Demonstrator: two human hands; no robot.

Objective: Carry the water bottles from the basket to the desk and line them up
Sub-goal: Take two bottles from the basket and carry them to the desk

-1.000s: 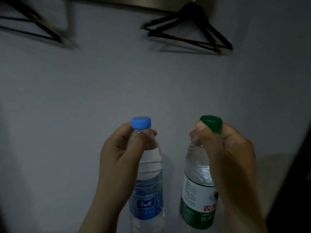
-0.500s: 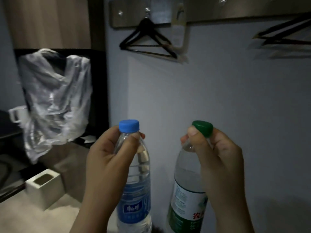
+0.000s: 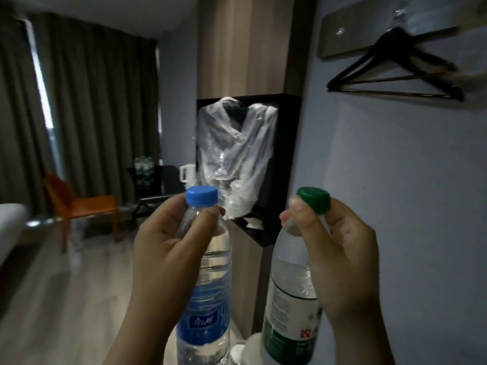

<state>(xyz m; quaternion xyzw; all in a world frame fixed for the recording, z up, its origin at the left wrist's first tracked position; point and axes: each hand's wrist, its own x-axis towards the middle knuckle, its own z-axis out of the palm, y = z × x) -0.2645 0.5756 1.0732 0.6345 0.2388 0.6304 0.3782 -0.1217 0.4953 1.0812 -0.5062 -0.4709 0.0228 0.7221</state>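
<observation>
My left hand [image 3: 163, 248] grips the neck of a clear water bottle with a blue cap and blue label [image 3: 208, 299], held upright in front of me. My right hand [image 3: 342, 264] grips the neck of a second bottle with a green cap and green-and-white label [image 3: 287, 306], also upright. The two bottles hang side by side, a little apart. Neither the basket nor the desk can be made out.
A black open shelf unit [image 3: 287, 159] with a clear plastic bag [image 3: 234, 154] hanging in it stands straight ahead. A black hanger [image 3: 395, 72] hangs on the grey wall at right. An orange chair [image 3: 81, 204], dark curtains and a white mug [image 3: 187, 172] lie further left.
The view has swung to the left, from the bare wall to the room with shelf, chair and curtains. Both hands keep the same hold on the bottles.
</observation>
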